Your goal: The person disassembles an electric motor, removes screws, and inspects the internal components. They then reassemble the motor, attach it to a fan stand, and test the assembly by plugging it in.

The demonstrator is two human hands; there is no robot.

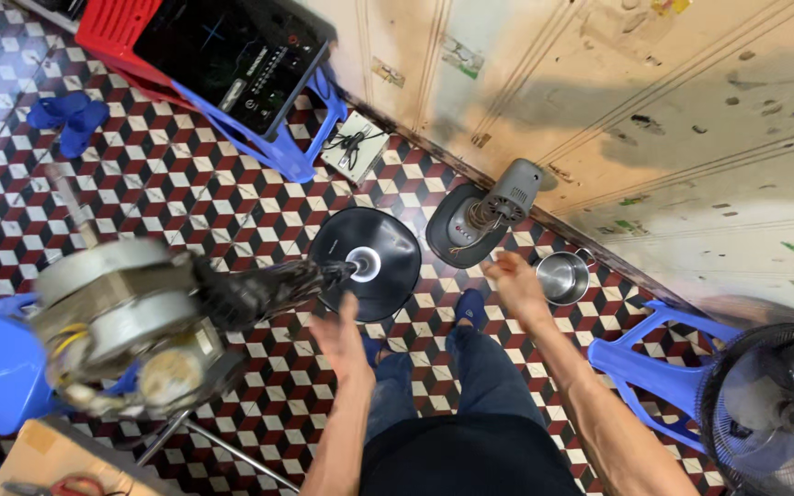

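a: what's biggest here?
b: the bare fan motor (126, 321), blurred, at the left, its dark shaft pointing at the round black fan base (367, 262) on the tiled floor (186, 184).
a: and the hands?
b: left hand (340, 342) open, fingers loosely spread, just beside the shaft, holding nothing. right hand (515, 283) is blurred, fingers curled; can't tell if it pinches anything. it's near the small steel pot (564, 276).

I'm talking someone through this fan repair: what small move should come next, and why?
Probably bring the left hand to the dark stem of the fan motor. Both hands are open and empty, the right hand away by the steel pot, and the motor juts out unheld.
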